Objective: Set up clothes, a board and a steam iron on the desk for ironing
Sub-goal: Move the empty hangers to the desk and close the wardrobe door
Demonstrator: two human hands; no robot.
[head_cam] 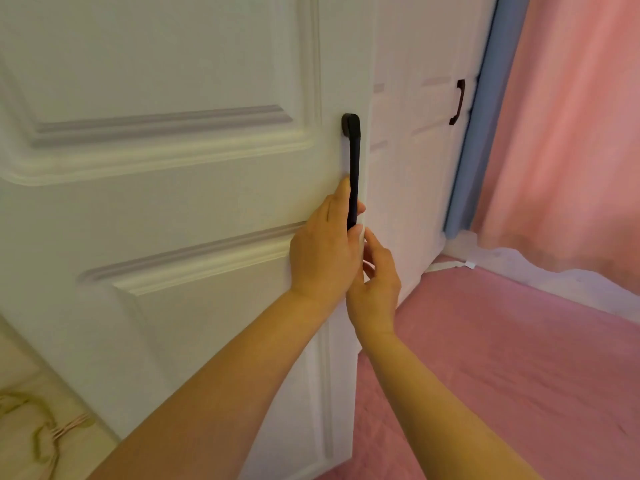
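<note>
A white panelled wardrobe door (173,202) fills the left half of the view. A long black handle (354,157) runs down its right edge. My left hand (323,251) grips the lower part of this handle, fingers curled behind it. Just below and to the right, my right hand (375,285) has its fingers curled round the door's free edge. No clothes, board or iron are in view.
A second white door with a dark handle (458,102) stands further back on the right. Beside it are a blue strip (474,143) and a pink curtain (568,133). Pink carpet (502,358) covers the floor. A cream fabric with cord (41,434) lies at the bottom left.
</note>
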